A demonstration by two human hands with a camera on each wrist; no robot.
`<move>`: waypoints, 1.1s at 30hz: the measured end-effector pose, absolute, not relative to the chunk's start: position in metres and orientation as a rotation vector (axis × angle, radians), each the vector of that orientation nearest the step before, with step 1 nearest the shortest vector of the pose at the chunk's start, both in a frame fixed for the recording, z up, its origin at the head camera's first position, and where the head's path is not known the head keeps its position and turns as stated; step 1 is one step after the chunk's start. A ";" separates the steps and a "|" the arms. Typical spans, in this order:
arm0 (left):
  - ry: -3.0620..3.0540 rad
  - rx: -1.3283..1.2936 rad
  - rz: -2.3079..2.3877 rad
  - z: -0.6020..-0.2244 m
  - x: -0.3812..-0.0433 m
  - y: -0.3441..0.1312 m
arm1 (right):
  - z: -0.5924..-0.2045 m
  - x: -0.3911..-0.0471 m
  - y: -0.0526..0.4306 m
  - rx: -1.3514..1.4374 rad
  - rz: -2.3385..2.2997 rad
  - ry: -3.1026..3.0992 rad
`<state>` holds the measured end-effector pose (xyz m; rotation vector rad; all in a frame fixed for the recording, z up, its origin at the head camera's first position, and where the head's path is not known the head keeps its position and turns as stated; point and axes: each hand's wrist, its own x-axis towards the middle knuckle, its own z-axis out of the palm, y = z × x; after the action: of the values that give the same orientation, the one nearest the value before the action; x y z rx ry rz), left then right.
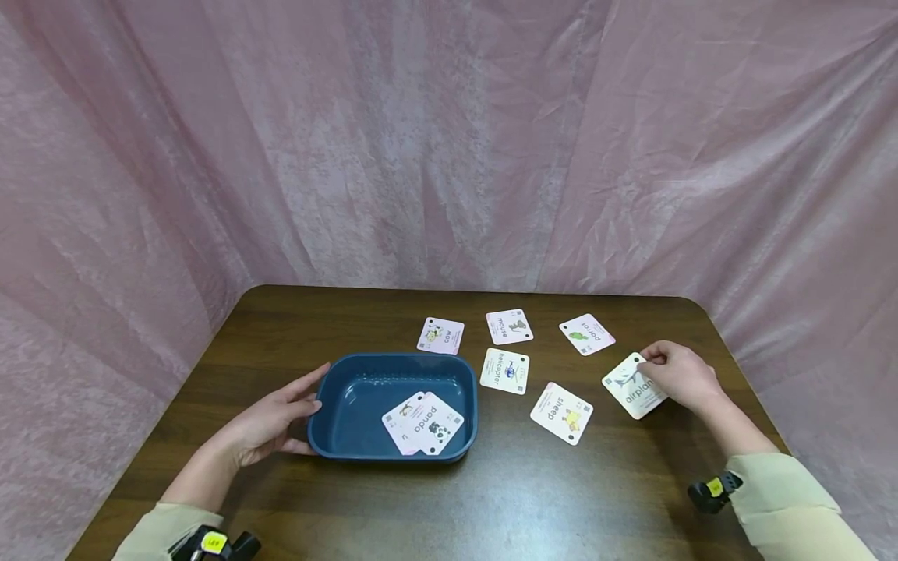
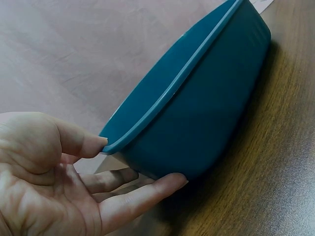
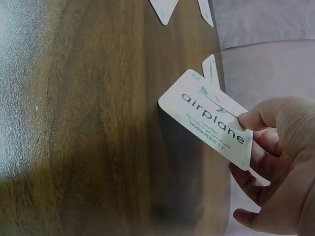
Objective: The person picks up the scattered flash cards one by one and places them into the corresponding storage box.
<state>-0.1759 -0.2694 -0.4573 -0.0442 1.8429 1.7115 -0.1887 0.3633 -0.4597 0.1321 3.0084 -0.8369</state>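
Observation:
My left hand (image 1: 270, 421) is at the left end of a dark blue plastic tray (image 1: 393, 359), its fairly straight fingers touching the tray's rim and outer wall; the left wrist view shows the tray's wall (image 2: 197, 113) close up. My right hand (image 1: 677, 375) pinches a white airplane card (image 1: 640, 393) by its edge. The right wrist view shows the airplane card (image 3: 206, 118) tilted above the tabletop. Inside the tray lies a panda card (image 1: 436, 421), overlapping another card (image 1: 398, 430) whose word is mostly hidden.
Loose on the brown wooden table (image 1: 316, 319) lie cards reading cow (image 1: 440, 336), mouse (image 1: 509, 326), parrot (image 1: 587, 335), helicopter (image 1: 504, 372) and sheep (image 1: 561, 414). Pink curtains (image 1: 421, 156) hang behind and beside the table.

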 end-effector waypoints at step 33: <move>1.838 -0.029 1.714 -0.459 -0.176 -0.270 | -0.440 -0.181 0.362 0.153 -0.890 3.081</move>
<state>-0.1755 -0.2703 -0.4593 -0.0294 1.8381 1.7138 -0.1808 0.3618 -0.4395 0.1527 3.0809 -0.8899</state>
